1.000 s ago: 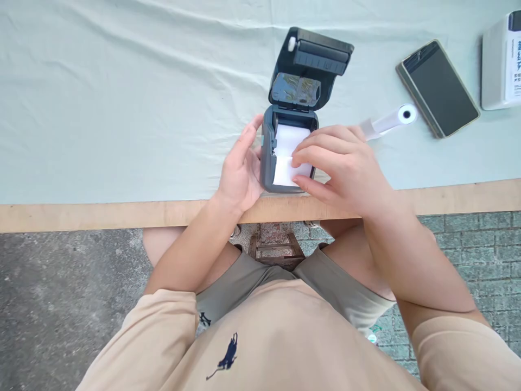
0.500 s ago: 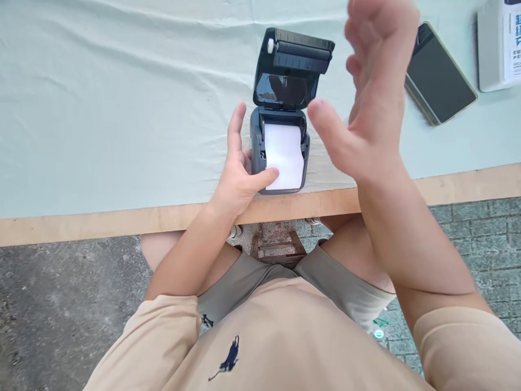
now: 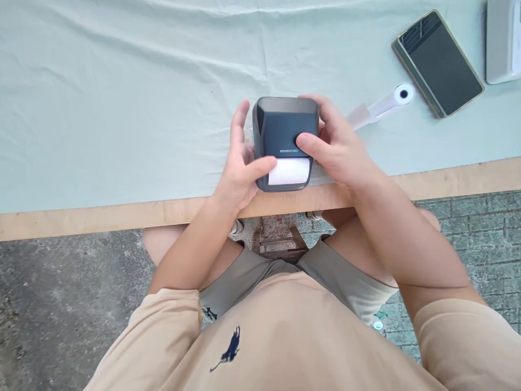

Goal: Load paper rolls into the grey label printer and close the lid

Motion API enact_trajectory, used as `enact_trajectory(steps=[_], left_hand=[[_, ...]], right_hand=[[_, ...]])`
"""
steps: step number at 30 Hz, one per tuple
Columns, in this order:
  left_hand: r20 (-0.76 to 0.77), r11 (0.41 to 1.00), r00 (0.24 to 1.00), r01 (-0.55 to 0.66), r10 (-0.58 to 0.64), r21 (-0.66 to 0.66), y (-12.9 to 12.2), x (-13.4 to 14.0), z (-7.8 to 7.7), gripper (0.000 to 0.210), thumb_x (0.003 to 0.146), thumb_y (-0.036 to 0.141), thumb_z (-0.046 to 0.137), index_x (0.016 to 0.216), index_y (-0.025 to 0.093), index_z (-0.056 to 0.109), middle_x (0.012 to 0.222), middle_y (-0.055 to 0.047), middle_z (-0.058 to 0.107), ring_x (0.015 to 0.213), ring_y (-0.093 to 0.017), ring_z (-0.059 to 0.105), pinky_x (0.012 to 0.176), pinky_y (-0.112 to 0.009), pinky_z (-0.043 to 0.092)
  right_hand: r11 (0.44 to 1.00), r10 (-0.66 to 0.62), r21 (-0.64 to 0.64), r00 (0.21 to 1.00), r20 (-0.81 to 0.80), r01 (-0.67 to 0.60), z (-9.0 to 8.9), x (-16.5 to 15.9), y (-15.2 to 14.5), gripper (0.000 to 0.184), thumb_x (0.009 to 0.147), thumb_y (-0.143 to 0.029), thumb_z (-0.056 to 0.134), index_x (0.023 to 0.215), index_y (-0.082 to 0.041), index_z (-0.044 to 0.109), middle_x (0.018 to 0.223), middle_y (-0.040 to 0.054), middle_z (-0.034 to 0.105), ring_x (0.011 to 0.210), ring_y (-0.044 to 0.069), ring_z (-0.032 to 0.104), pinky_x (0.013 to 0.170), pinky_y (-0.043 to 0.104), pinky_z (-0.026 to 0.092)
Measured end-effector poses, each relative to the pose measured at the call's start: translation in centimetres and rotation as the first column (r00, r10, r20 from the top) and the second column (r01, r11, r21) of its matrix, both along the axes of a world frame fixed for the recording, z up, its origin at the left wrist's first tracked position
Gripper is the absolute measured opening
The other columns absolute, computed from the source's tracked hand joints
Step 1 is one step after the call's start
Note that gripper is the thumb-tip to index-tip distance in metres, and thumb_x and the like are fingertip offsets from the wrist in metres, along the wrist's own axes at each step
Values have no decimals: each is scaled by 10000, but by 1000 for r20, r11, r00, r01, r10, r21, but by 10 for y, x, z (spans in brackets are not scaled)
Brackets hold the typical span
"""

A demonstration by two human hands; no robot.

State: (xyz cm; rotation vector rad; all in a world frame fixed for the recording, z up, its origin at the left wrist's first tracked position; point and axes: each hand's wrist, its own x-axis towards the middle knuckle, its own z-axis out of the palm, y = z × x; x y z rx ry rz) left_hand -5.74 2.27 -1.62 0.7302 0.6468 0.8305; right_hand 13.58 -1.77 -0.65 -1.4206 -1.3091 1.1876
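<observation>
A dark label printer (image 3: 280,127) is held between both hands at the table's near edge, its lid down. White label paper (image 3: 290,171) comes out from under the lid's front edge. My left hand (image 3: 243,168) grips the printer's left side, its thumb resting on the paper's left edge and its index finger raised. On the other side, my right hand (image 3: 340,141) wraps round the printer, with the thumb on the lid and the other fingers partly hidden behind it.
Right of my right hand lies a white paper roll (image 3: 391,103) with a dark-centred end. Beyond it are a phone (image 3: 443,65) and a white box (image 3: 502,43), cut off by the frame. A pale cloth (image 3: 122,125) covers the table, whose wooden edge (image 3: 101,217) is nearest me.
The printer's lid has gone from raised to down over the paper. My right hand has come down and left from above the table onto the printer, uncovering the white roll.
</observation>
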Motion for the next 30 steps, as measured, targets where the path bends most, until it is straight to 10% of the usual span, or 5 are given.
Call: enact_trajectory(steps=[5, 19, 24, 28, 30], left_hand=[[20, 998, 1000, -14, 13, 60, 3, 7, -6, 496, 813, 578, 886, 1125, 238, 703, 1150, -40, 804, 1500, -333, 600, 1141, -381, 633], [20, 997, 997, -71, 70, 38, 9, 5, -14, 295, 1078, 443, 572, 1020, 251, 789, 1090, 13, 822, 1586, -250, 502, 1303, -406, 511], [45, 998, 997, -57, 56, 26, 10, 5, -13, 287, 1080, 419, 572, 1001, 247, 787, 1116, 3, 828, 1556, -247, 544, 1256, -402, 560], [24, 998, 997, -69, 70, -3, 11, 5, -14, 256, 1065, 416, 605, 1006, 250, 790, 1076, 16, 825, 1447, -240, 653, 1180, -368, 616], [-2, 996, 996, -86, 86, -20, 11, 5, -14, 243, 1046, 435, 643, 991, 250, 791, 1002, 25, 817, 1369, -222, 708, 1170, -335, 616]], right_hand=[[998, -49, 23, 995, -86, 51, 0, -1, -2, 641, 846, -504, 811, 1378, -298, 520, 1261, 21, 738, 1136, 209, 739, 842, 309, 668], [991, 126, -33, 992, -16, -126, -16, 20, -2, 1244, 690, -652, 907, 1701, -350, 249, 1618, 48, 512, 1447, 299, 583, 1052, 408, 657], [990, 142, -15, 985, 98, -141, -3, 25, -3, 1136, 718, -613, 898, 1659, -307, 341, 1532, 77, 573, 1268, 264, 687, 966, 383, 679], [952, -208, 284, 922, 327, 114, 25, 17, 1, 743, 796, -722, 815, 1346, -275, 590, 1273, 75, 670, 942, 186, 699, 722, 319, 607], [785, -510, 543, 809, 293, 298, 37, 11, 4, 504, 920, -752, 667, 1043, -268, 595, 1005, 44, 637, 689, 135, 571, 613, 322, 495]])
